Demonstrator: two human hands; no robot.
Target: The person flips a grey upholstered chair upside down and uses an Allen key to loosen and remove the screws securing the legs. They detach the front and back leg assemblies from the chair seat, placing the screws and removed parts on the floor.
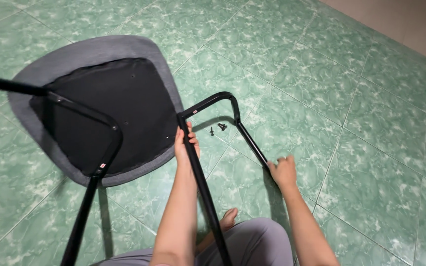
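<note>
My left hand (186, 146) grips one tube of a black U-shaped metal leg frame (216, 99), close to where it bends. My right hand (283, 171) is closed around the frame's other tube, lower down on the right. The frame is held just off the right edge of an upturned grey chair seat (159, 64) with a black underside (119, 108) that lies on the floor. A second black leg frame (102, 165) is fixed across the seat's underside and sticks out toward me.
A few small black screws (218, 128) lie on the green marbled floor tiles (351, 148) inside the bend of the held frame. My bent knee in grey trousers (257, 244) and a bare foot (227, 220) are at the bottom. A beige wall base (410, 24) runs along the top right.
</note>
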